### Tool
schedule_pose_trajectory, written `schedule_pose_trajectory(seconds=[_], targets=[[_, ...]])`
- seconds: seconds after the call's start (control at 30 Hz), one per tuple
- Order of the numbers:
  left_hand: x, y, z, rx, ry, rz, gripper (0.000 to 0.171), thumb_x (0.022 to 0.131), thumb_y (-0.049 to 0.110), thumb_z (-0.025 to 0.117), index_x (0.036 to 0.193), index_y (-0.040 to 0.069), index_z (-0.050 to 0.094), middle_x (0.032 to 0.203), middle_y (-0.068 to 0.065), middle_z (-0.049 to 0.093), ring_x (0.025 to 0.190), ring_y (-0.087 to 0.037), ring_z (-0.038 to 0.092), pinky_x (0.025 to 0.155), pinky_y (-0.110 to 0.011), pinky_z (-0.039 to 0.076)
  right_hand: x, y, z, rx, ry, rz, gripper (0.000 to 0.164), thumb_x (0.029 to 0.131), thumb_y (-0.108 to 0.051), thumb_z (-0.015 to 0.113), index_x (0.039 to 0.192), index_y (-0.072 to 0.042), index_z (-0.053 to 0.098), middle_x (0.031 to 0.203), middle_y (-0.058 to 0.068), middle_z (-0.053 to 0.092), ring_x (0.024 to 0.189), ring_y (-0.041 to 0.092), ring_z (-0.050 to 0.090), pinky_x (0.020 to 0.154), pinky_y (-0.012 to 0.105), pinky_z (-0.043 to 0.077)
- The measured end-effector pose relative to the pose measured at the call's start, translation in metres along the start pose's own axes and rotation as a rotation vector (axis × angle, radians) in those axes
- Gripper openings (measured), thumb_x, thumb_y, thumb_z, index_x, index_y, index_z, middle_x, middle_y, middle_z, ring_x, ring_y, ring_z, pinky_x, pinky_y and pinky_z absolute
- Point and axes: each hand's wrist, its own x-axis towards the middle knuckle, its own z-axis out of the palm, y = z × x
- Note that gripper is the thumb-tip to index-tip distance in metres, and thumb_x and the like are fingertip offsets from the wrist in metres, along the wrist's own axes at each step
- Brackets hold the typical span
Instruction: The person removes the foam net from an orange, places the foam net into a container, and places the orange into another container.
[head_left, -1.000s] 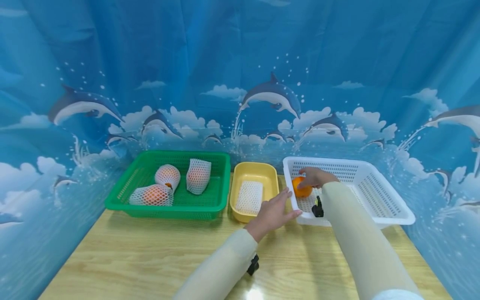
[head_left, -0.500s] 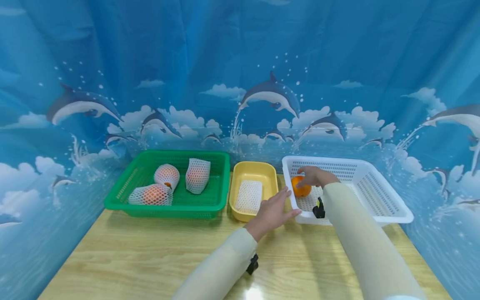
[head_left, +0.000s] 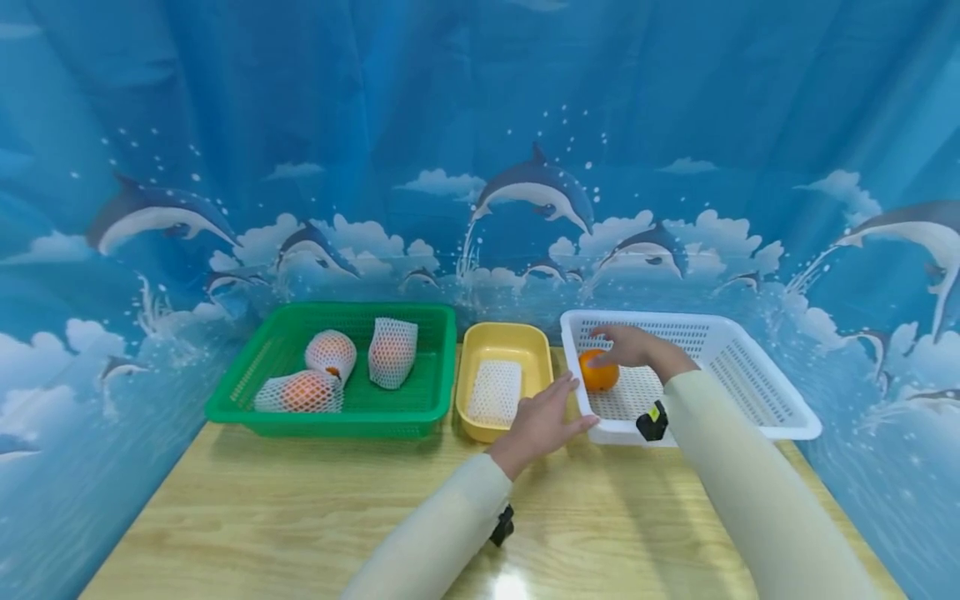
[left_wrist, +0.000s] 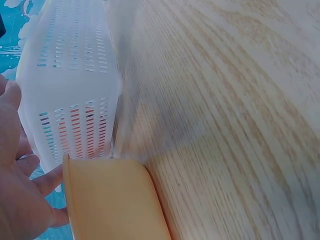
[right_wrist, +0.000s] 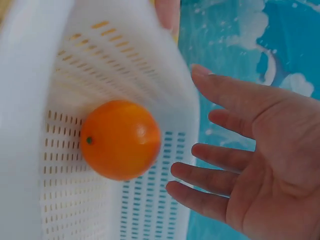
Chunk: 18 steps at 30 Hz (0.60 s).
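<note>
Here, a person's right hand [head_left: 633, 346] hovers over a white basket [head_left: 765, 387], its fingers straight and spread, clear of an orange [head_left: 600, 375] that rests on the basket's perforated floor at the left end, just beside the wall. The left hand [head_left: 536, 421], fingers stretched and thumb apart, rests its tips on that basket's left rim; I cannot tell whether it also touches the neighbouring yellow tray [head_left: 528, 340]. Both arms reach in from the near side in cream sleeves [head_left: 442, 537]. Inside the tray, between the two baskets, lies a flat white foam net [head_left: 497, 390]. To the far left, a green basket [head_left: 330, 425] holds three netted fruits [head_left: 303, 392], two of them touching or nearly so, the third apart to their right. All stand on a wood-grain table [head_left: 300, 508], before a blue curtain [head_left: 300, 100] printed with leaping dolphins.
</note>
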Motion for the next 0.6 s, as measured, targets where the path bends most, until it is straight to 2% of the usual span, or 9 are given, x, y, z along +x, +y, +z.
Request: schedule_pose_trajectory(seconds=[0.27, 0.43, 0.6], targets=[[-0.001, 0.0, 0.001, -0.009, 0.028, 0.014, 0.074, 0.091, 0.062, 0.05, 0.151, 0.023, 0.033, 0.159, 0.003, 0.025, 0.14, -0.019, 0.036, 0.106, -0.056, 0.037, -0.025, -0.01, 0.015, -0.016, 0.128, -0.217, 0.061, 0.094, -0.026, 0.065, 0.144, 0.001, 0.042, 0.143, 0.028, 0.043, 0.129, 0.047, 0.041, 0.103, 0.064, 0.036], [-0.003, 0.0, 0.001, -0.015, 0.041, 0.022, 0.069, 0.093, 0.059, 0.052, 0.15, 0.026, 0.034, 0.154, 0.003, 0.037, 0.137, -0.021, 0.04, 0.107, -0.052, 0.037, -0.039, -0.014, 0.029, 0.031, 0.17, -0.282, 0.062, 0.093, -0.026, 0.066, 0.143, 0.001, 0.043, 0.142, 0.024, 0.046, 0.124, 0.045, 0.048, 0.1, 0.061, 0.041], [-0.006, 0.0, 0.0, 0.001, 0.037, 0.026, 0.069, 0.094, 0.059, 0.05, 0.15, 0.022, 0.035, 0.151, 0.003, 0.041, 0.136, -0.02, 0.04, 0.108, -0.05, 0.036, -0.048, -0.013, 0.04, 0.057, 0.199, -0.326, 0.062, 0.092, -0.023, 0.067, 0.143, 0.002, 0.043, 0.143, 0.022, 0.046, 0.122, 0.044, 0.051, 0.098, 0.058, 0.045]])
